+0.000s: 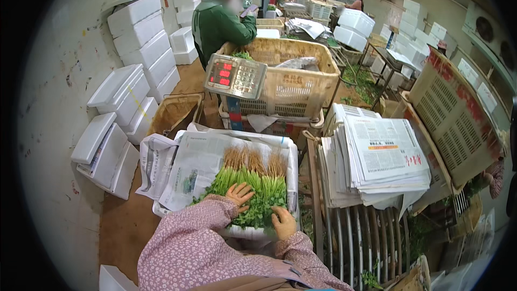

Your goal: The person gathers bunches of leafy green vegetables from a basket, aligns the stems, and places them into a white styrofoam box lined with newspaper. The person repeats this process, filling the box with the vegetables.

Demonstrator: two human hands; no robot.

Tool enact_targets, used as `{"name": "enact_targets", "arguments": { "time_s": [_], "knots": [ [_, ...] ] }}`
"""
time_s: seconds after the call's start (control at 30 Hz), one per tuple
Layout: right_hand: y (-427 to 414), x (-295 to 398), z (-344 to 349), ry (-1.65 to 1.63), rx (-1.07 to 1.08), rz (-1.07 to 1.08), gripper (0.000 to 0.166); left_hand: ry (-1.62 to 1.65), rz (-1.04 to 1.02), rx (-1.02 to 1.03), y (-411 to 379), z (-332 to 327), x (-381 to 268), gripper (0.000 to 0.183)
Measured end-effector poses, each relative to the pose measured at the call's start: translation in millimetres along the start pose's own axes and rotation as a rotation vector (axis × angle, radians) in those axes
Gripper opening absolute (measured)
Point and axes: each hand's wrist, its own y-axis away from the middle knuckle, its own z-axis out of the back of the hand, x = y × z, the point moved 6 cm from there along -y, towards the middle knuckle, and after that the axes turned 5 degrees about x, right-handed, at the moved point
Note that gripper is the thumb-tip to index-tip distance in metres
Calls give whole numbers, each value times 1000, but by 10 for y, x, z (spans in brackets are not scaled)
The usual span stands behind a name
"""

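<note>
Bunches of leafy green vegetables with brown roots (254, 178) lie side by side in a white foam box (294, 157) lined with newspaper (194, 165). Their roots point away from me and their leaves lie towards me. My left hand (240, 196) rests on the stems and leaves, palm down with fingers spread. At the near right corner of the box, my right hand (284, 223) touches the leaves with its fingers slightly curved and apart. Neither hand grips anything. Patterned sleeves cover both forearms.
A scale display (235, 76) stands before a large plastic crate (299, 93). Right of the box, stacked newspapers (383, 149) lie above a slatted metal rack (363, 242). Stacked foam boxes (141, 44) line the left wall. A person in green (222, 22) stands behind the scale.
</note>
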Motion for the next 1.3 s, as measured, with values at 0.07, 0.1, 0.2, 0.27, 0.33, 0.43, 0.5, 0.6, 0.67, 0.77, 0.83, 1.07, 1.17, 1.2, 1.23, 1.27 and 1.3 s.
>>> {"name": "enact_targets", "arguments": {
  "time_s": [0.07,0.1,0.2,0.27,0.33,0.43,0.5,0.6,0.67,0.77,0.83,1.07,1.17,1.2,1.23,1.27,1.3],
  "knots": [
    [106,73,113,-37,-16,35,29,42,-18,-12,-46,24,-25,65],
    [167,139,154,-66,-36,49,29,35,-20,10,-67,-13,-17,64],
    [614,129,545,-183,-240,-119,24,66,-7,58,-23,50,-5,65],
    [1128,11,834,-139,-458,-202,24,48,-2,5,20,223,75,65],
    [2029,-11,1090,-38,-796,-347,22,68,-61,-115,-34,275,11,67],
    [3718,-111,670,-94,-1313,-643,22,65,-117,-145,-127,288,-129,69],
    [4766,-53,5,-273,-1621,-783,25,59,-259,-354,-119,-7,-40,65],
    [5756,138,-1302,-504,-2074,-785,27,38,-180,-303,-52,112,-222,57],
    [6030,-58,-2468,-751,-2277,-734,31,34,-194,-294,34,110,-127,57],
    [5618,-276,-3758,-782,-1786,-1459,36,-19,-329,-145,-214,285,10,61],
    [5161,-316,-3953,-719,-1148,-1726,39,34,-421,72,-284,555,-37,54],
    [4947,153,-3302,-895,-1394,-1534,32,580,-508,224,-77,1423,-1072,44],
    [5003,866,-3254,-719,-1906,-1051,28,419,-920,422,308,970,-2037,42],
    [5210,1155,-3181,-706,-1966,-957,25,594,-789,599,817,942,-2227,42],
    [5043,1456,-3173,-663,-2106,-888,24,385,-1094,604,433,669,-2414,40],
    [5239,1750,-3312,-510,-2170,-1000,24,282,-1103,593,780,726,-2680,39],
    [5461,1977,-3448,-373,-2217,-1078,25,360,-1148,673,955,659,-2869,39]
  ]
}}
